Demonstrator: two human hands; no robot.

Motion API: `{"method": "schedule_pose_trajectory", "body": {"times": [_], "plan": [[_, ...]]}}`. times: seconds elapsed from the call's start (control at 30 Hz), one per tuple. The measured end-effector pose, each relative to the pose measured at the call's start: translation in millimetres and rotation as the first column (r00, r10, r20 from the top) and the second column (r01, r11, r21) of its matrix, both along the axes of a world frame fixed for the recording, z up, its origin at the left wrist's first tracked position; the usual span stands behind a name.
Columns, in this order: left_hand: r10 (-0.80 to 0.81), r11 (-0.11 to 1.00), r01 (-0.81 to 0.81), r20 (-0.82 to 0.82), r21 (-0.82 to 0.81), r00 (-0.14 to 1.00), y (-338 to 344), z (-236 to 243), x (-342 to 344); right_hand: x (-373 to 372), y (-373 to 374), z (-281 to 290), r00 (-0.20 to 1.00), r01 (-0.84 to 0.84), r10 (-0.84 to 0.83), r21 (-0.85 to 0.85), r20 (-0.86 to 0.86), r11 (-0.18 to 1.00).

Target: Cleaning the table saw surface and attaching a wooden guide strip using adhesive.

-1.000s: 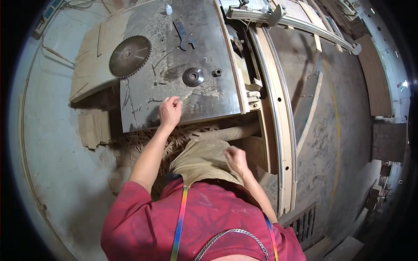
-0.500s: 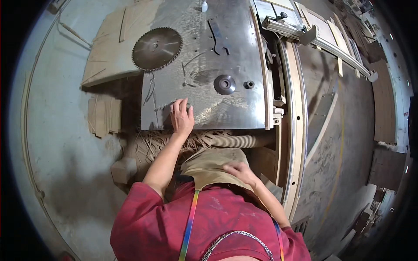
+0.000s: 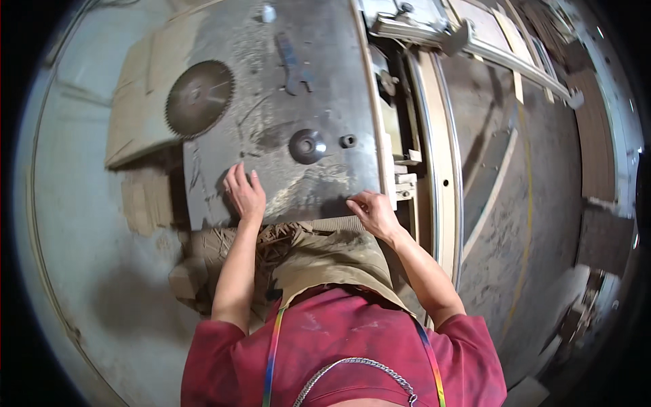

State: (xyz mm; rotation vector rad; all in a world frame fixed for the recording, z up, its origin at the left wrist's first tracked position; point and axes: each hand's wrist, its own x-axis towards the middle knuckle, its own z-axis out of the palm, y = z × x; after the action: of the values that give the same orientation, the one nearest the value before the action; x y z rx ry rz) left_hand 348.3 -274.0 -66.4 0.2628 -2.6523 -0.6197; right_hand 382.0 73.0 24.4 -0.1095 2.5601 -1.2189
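Note:
My left hand (image 3: 245,193) rests near the front left of the dusty metal saw table (image 3: 325,183), fingers spread and holding nothing. At the table's front right edge is my right hand (image 3: 374,211), its fingers curled together; whatever they may hold is hidden. Beyond the hands lie a round dark metal flange (image 3: 308,146) with a center hole and, to its right, a small nut (image 3: 348,141). A large circular saw blade (image 3: 200,99) lies flat at the left. Farther back are a bluish wrench (image 3: 287,57) and a small white bottle (image 3: 268,13).
A wooden side table (image 3: 132,112) adjoins the left. On the right run a long sliding rail (image 3: 441,149) and a metal fence (image 3: 413,28). Wood offcuts (image 3: 146,202), shavings (image 3: 230,245) and a ribbed hose (image 3: 336,224) sit below the front edge.
My right hand has moved up from before the apron to the table's front right edge. My left hand stays spread on the tabletop. The whole view has shifted, so the table sits farther left.

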Motion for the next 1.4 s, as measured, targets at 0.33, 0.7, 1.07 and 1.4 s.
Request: {"method": "schedule_pose_trajectory", "body": {"times": [0.33,0.7,1.07,1.4], "plan": [[0.096,0.987,-0.088,0.050,-0.132,0.994,18.5,-15.9,-41.6,-119.4,156.3,-44.7,0.905,0.419,-0.426,0.135,0.025,0.898],[0.141,0.982,-0.116,0.167,-0.152,0.976,19.9,-18.3,-46.6,-535.9,168.4,-212.3,0.999,-0.029,0.037,0.407,-0.013,0.913],[0.152,0.983,-0.123,0.229,-0.136,0.962,23.3,-22.0,-51.2,-717.4,307.0,-399.7,0.938,-0.324,0.343,0.223,-0.048,0.919],[0.135,0.979,-0.090,0.259,-0.181,0.956,21.2,-18.9,-51.3,-632.3,193.4,-294.9,0.988,-0.094,0.156,0.795,-0.002,0.599]]}}
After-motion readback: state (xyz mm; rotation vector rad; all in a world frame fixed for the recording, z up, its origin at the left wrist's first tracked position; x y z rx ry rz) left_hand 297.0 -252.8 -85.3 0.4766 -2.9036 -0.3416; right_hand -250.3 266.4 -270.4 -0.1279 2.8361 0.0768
